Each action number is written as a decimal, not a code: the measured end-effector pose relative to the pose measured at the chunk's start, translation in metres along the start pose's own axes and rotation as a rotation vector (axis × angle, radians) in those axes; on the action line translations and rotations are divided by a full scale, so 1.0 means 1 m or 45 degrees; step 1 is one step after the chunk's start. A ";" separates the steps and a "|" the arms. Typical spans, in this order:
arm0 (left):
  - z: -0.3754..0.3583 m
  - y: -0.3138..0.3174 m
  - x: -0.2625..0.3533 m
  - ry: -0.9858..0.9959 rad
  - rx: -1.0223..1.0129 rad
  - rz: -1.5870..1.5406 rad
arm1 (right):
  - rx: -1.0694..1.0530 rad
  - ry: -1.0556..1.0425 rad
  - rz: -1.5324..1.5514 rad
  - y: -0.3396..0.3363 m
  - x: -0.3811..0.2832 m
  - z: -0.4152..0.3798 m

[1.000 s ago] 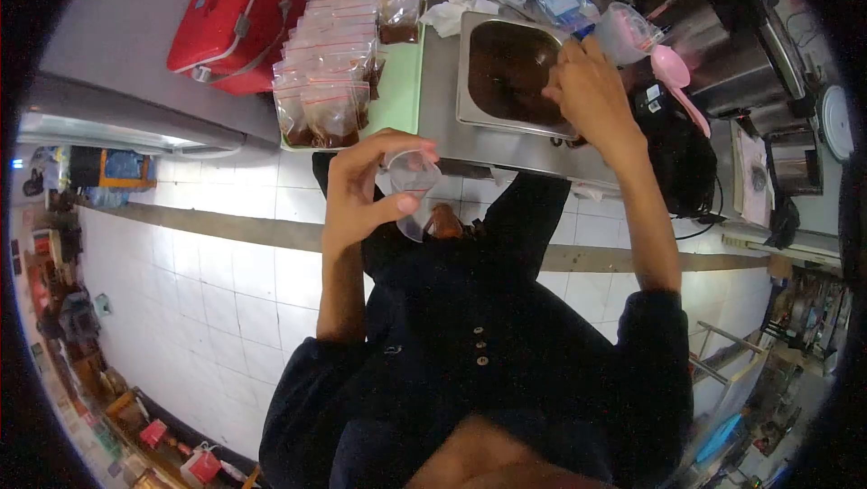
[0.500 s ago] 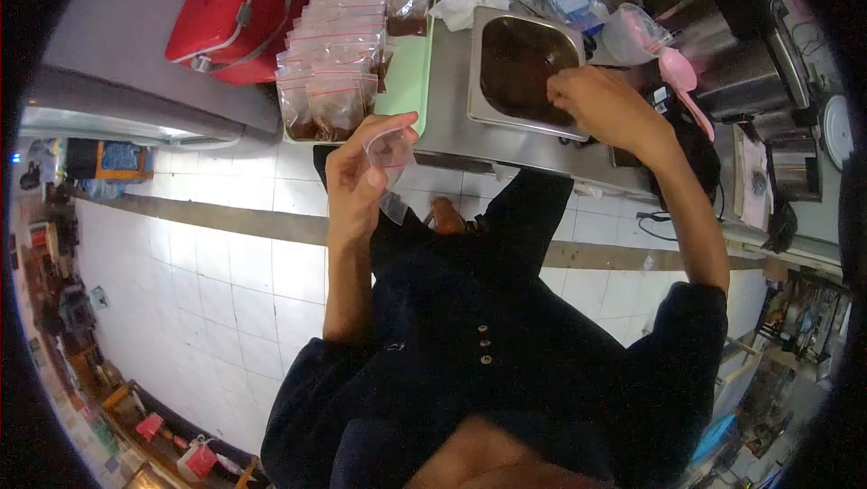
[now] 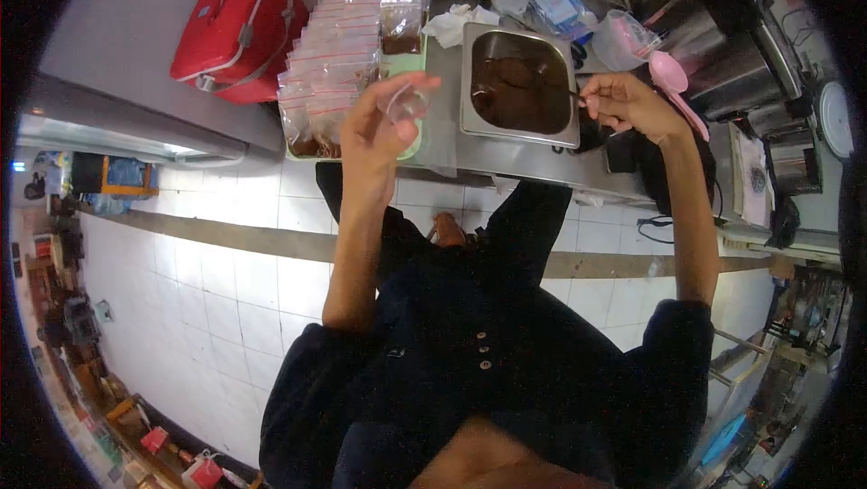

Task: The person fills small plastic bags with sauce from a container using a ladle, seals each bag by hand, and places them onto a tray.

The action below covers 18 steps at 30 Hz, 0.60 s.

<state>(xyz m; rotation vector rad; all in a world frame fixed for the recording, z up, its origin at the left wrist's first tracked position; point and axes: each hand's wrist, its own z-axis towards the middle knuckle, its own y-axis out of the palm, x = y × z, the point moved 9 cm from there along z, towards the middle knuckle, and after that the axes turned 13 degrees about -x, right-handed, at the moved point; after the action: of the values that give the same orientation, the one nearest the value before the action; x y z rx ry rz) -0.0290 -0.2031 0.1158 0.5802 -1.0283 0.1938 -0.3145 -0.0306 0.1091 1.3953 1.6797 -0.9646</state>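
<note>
My left hand (image 3: pixel 377 123) holds a small clear plastic bag (image 3: pixel 406 105) between thumb and fingers, its mouth spread apart. My right hand (image 3: pixel 628 108) pinches the dark handle of a spoon (image 3: pixel 578 94) at the right rim of a metal pan (image 3: pixel 567 139). Inside the pan, dark brown liquid (image 3: pixel 515 96) surrounds the spoon's head. Left of the pan, a pale green tray (image 3: pixel 408 63) bears rows of zip bags (image 3: pixel 334 60) with brown contents, partly behind my left hand.
A red cooler box (image 3: pixel 237 28) stands at the upper left. Crumpled white tissue (image 3: pixel 459 25) lies behind the pan. To the right are a clear container (image 3: pixel 623 39), a pink ladle (image 3: pixel 670 74) and large metal pots (image 3: pixel 741 65). The metal counter edge (image 3: pixel 506 164) runs before me.
My right hand has moved up and right, and the spoon now shows in it. The left hand has shifted slightly right and up with the bag. The pan appears slightly lower in view.
</note>
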 end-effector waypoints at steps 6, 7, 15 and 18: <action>0.053 0.020 -0.007 -0.096 -0.095 0.509 | 0.128 -0.110 0.092 -0.016 0.008 -0.015; 0.059 0.026 -0.002 -0.118 -0.112 0.716 | 0.141 -0.125 0.089 -0.017 0.007 -0.018; 0.090 0.056 -0.017 -0.051 -0.398 1.379 | 0.270 -0.239 0.038 -0.029 -0.017 -0.039; 0.098 0.065 -0.019 -0.004 -0.420 1.308 | 0.304 -0.301 -0.021 -0.030 -0.046 -0.050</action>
<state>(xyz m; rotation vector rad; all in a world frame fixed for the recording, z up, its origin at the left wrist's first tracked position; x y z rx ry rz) -0.1389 -0.2000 0.1608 -0.2935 -1.2544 0.9022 -0.3417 -0.0099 0.1755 1.3581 1.4390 -1.3202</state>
